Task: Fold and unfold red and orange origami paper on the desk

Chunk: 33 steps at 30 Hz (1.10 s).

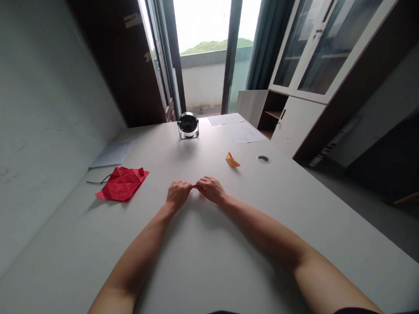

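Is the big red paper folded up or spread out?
Mostly spread out: the red paper lies wide on the table, crease lines across it.

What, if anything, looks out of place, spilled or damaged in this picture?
Nothing looks spilled. At far right beyond the table, a low cabinet door stands open, showing a dark inside, while the neighbouring door is shut. The red piece between left hand and right hand is too hidden to judge.

Two hands (178,194) (211,189), two red pieces (122,183) (194,186), one orange piece (232,161), one ring (265,162)

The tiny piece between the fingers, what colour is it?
The tiny piece is red; see the head view.
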Tool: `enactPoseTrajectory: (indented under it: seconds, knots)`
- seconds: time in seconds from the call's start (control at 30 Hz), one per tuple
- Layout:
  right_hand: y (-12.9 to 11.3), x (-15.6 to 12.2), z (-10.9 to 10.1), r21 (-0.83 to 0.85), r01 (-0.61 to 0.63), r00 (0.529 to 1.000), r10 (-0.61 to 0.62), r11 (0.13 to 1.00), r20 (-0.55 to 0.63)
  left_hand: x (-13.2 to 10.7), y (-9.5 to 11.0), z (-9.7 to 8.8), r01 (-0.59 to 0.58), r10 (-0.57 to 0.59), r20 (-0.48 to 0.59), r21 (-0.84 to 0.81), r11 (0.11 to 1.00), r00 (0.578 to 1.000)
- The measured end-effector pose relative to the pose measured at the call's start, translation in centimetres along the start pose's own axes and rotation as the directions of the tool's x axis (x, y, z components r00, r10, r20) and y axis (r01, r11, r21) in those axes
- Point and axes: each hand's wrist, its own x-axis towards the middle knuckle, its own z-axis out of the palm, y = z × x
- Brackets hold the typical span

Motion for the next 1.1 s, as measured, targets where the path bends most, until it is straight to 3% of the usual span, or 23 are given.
enactPoseTrajectory:
  seconds: [0.4,0.63,0.9,1.1]
  knots:
    - [-0.3,0.0,-0.2,0.034,-0.009,1.0,0.009,0.999,-0.007,-0.1,0.1,0.0,0.032,-0.032,-0.029,0.001,0.999,0.999]
    - [-0.1,0.1,0.0,0.042,-0.089,0.994,0.091,0.995,-0.053,-0.3,-0.1,-0.1,0.171,-0.197,-0.107,-0.213,0.962,0.975]
    - [0.4,0.0,0.5,0.101,-0.105,0.994,0.107,0.989,-0.008,-0.2,-0.7,0.3,0.224,-0.314,-0.12,-0.473,0.852,0.942]
    - [1.0,-0.1,0.9,0.081,-0.12,0.993,0.12,0.989,0.0,-0.3,-1.0,0.6,0.246,-0.32,-0.078,-0.479,0.843,0.944]
